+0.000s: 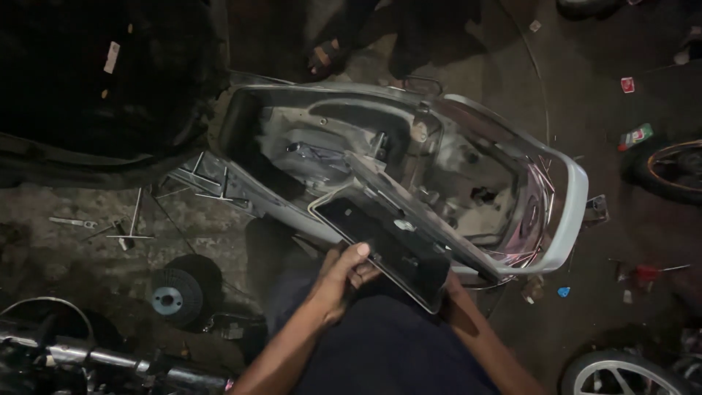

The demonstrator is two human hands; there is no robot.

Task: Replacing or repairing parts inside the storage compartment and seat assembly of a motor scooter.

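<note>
A flat, dark rectangular panel [387, 245] with a pale rim lies tilted across the lower edge of the scooter body shell [570, 197], its long axis running from upper left to lower right. The left hand [344, 274] is clamped on the near left edge of the panel, thumb on the upper face and fingers curled beneath. The right hand is hidden beneath the lower right corner of the panel; only the right forearm [475, 329] shows, so its grip cannot be determined. The far edge of the panel sits against the rim of the open shell, over the grey inner cavity [468, 183], which is wide and shows brackets and wiring inside. The near edge of the panel hangs over the person's dark-clothed lap [387, 351], just above it. To the left of the left hand there is bare concrete floor [44, 249], on which lie a T-handle wrench [131, 227] and a small spanner [73, 222], well apart from the panel. A round black spool [175, 296] stands on the floor near the left forearm. A black seat [95, 80] fills the upper left, touching the front end of the shell. Another person's sandalled foot [322, 58] rests beyond the shell. Wheels [673, 172] bound the right side, with floor between them and the shell.
</note>
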